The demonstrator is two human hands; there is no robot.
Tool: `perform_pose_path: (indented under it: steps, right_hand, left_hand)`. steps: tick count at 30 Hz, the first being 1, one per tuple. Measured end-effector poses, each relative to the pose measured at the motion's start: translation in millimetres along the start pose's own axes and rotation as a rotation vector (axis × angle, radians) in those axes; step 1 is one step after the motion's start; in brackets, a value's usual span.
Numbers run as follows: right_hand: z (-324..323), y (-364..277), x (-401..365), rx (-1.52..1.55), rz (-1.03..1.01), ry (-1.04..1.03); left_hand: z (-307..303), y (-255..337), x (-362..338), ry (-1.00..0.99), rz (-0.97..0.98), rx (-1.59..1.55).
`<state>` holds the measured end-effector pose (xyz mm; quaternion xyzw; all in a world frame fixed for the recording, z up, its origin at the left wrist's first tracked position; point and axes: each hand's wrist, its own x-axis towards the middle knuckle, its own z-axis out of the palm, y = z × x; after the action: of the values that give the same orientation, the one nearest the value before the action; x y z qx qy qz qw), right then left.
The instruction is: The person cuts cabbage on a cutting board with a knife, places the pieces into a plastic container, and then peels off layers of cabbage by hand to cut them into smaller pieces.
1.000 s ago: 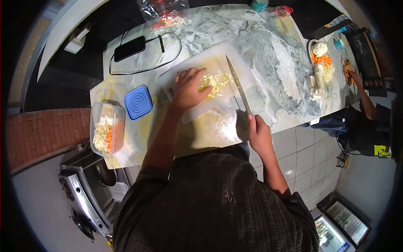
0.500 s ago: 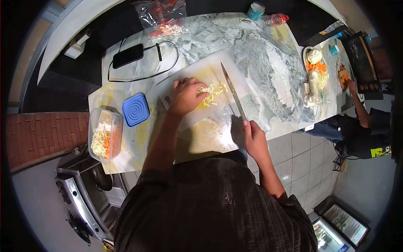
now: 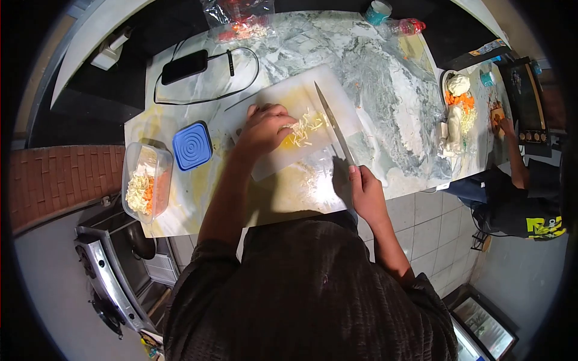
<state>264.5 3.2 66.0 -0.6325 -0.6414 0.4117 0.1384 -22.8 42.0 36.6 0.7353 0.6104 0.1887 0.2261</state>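
Observation:
My right hand (image 3: 368,194) is closed round the handle of a long knife (image 3: 336,123), whose blade lies over the right side of a white cutting board (image 3: 338,90). On the board is a loose pile of pale yellow shreds (image 3: 310,127) that look like cabbage. My left hand (image 3: 265,129) rests at the left of this pile, its fingers curled and pinched at the shreds. What lies under the palm is hidden. A blue lid (image 3: 192,146) lies left of the board. Beyond it, a clear plastic container (image 3: 162,192) holds pale shreds and orange pieces.
A phone (image 3: 185,67) with a cable lies at the back left, near a plastic bag (image 3: 241,21). A can (image 3: 378,12) and bottle (image 3: 406,26) stand at the back. On the right are a plate of vegetables (image 3: 460,105) and another person's hand (image 3: 507,126) at orange food.
The view has shifted slightly. My left hand has moved a little over the board and stays at the shreds. The knife keeps nearly the same place in my right hand.

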Motion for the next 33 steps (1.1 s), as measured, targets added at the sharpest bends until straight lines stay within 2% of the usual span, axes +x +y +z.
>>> perform_pose_path:
  steps: [5, 8, 13, 21, 23, 26, 33]
  right_hand:
    - [-2.3, -1.4, 1.9, -0.011, -0.015, -0.014]
    - [-0.7, -1.7, 3.9, -0.018, -0.026, -0.034]
    - [8.4, -4.3, 6.9, 0.032, -0.101, -0.017]
    - [12.3, -17.1, 7.8, -0.032, -0.07, -0.141]
    - [15.2, -17.5, 6.0, -0.045, -0.073, -0.159]
    - [18.2, -20.5, 3.7, -0.066, -0.076, -0.176]
    - [24.2, -17.6, 1.0, -0.096, -0.065, -0.175]
  left_hand:
    - [13.0, -4.7, -9.9, 0.202, 0.051, 0.079]
    - [20.4, -3.4, -21.1, 0.294, 0.011, 0.132]
    - [20.2, 5.3, -39.8, 0.331, -0.039, 0.148]
    - [18.2, 6.9, -53.5, 0.381, -0.104, 0.047]
    - [21.8, 6.6, -55.9, 0.352, -0.237, 0.085]
    - [28.6, 2.1, -57.5, 0.362, -0.267, 0.099]
    - [41.4, -0.9, -50.1, 0.47, -0.154, 0.027]
